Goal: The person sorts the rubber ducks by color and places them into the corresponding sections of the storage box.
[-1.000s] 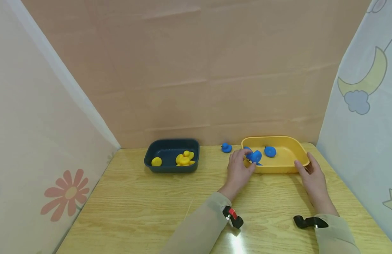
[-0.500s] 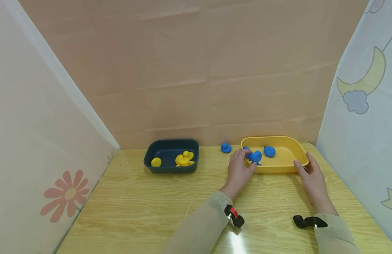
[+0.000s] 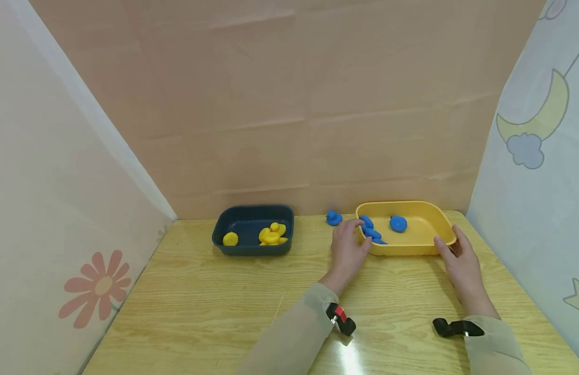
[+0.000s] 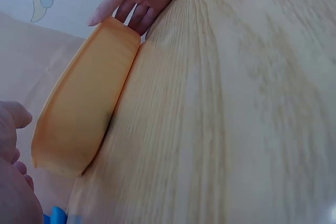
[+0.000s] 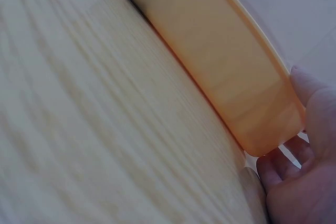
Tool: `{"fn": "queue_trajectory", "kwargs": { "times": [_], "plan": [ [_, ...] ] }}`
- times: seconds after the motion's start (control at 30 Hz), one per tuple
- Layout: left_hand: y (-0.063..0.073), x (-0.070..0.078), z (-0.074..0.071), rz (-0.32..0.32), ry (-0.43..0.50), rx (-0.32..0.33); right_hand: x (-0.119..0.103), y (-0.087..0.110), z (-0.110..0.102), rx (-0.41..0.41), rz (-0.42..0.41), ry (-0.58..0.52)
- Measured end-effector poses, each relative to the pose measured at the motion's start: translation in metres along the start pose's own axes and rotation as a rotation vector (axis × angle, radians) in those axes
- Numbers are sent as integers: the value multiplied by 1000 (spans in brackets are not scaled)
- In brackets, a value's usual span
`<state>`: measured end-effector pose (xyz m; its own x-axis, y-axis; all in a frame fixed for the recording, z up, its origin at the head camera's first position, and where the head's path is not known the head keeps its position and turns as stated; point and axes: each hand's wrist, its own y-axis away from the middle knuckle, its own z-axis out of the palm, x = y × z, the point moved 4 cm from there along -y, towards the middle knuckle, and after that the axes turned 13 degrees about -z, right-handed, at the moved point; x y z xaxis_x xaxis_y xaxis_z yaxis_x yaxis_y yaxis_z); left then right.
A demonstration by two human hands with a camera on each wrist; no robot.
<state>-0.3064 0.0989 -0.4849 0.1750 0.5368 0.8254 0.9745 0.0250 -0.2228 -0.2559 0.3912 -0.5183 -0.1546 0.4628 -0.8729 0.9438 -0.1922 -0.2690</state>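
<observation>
The yellow bin (image 3: 411,250) stands at the back right of the table. Over its left end is my left hand (image 3: 347,252), thumb and fingers spread apart with nothing between them. Just inside that end lie several blue rubber ducks (image 3: 372,234); another blue duck (image 3: 398,224) sits nearer the bin's middle. At the front right corner my right hand (image 3: 464,268) holds the bin, thumb at the rim and fingers around the end wall, as the right wrist view shows on the yellow bin (image 5: 220,66). The left wrist view hides the bin's inside.
A loose blue duck (image 3: 334,218) sits on the table between the bins. Further left stands a dark blue bin (image 3: 251,251) holding several yellow ducks (image 3: 272,238). A brown paper backdrop (image 3: 294,130) rises behind the wooden table (image 3: 200,307).
My left hand has let go of a blue duck, which now lies in the yellow bin's left end. The hand has drawn slightly left; my right hand keeps its place.
</observation>
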Motion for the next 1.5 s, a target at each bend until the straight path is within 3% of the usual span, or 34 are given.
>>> {"fn": "queue_trajectory", "kwargs": {
  "times": [0.33, 0.53, 0.63, 0.83, 1.07, 1.27, 1.5],
  "plan": [
    [-12, -24, -14, -97, 72, 47, 0, 1, -4, 5, 18, -5],
    [-23, -35, -23, -87, 52, 120, 2, 1, -4, 5, 20, 1],
    [-28, -40, -25, -90, 35, 124, 2, 1, -4, 8, 17, 0],
    [-37, -48, -27, -94, -22, 97, 1, 1, -3, 10, 7, -8],
    [-46, -56, -29, -62, -166, 52, -1, 2, 0, 9, 11, -13],
    [-53, -63, -27, -22, -220, -4, -2, 2, 1, 3, 10, 2],
    [-58, -67, -25, -39, -241, -87, -1, 1, 0, -3, 13, 13]
  ]
}}
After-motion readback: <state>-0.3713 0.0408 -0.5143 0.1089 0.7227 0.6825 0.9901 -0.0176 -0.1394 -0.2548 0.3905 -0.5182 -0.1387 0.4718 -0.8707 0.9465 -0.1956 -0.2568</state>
